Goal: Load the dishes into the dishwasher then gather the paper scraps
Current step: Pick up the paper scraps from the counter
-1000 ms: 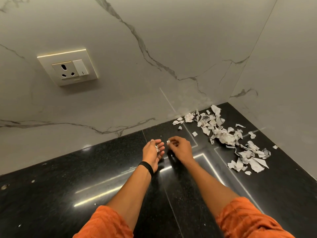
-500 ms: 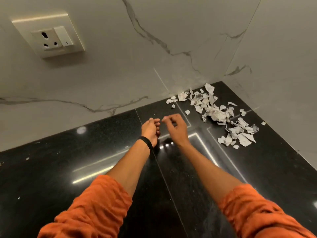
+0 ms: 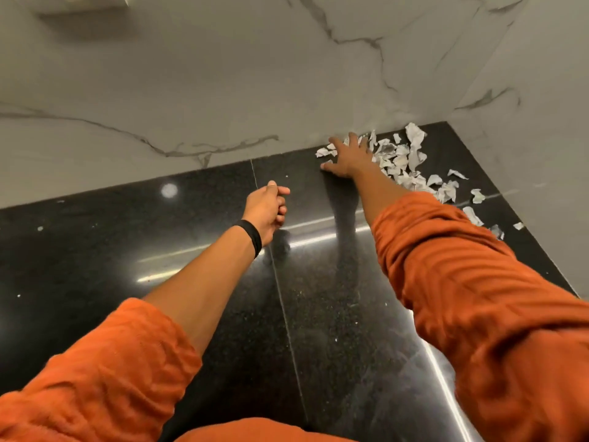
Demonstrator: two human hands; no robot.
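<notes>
r hand (image 3: pixel 350 158) spread flat on paper scraps (image 3: pixel 402 161), l hand (image 3: pixel 266 207) curled nearer, contents unclear.

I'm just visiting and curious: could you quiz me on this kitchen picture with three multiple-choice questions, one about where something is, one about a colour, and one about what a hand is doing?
1. Where do the paper scraps lie?
A) in the far right corner of the black counter, against the wall
B) at the counter's near edge
C) in a bin

2. What colour are the sleeves?
A) blue
B) white
C) orange

3. How is the right hand?
A) clenched in a fist
B) fingers spread, at the left edge of the scraps
C) gripping a plate

Answers: 1 A, the scraps sit where the counter meets the corner of the wall. 2 C, both sleeves are orange cloth. 3 B, its straight fingers reach in among the scraps.
</notes>
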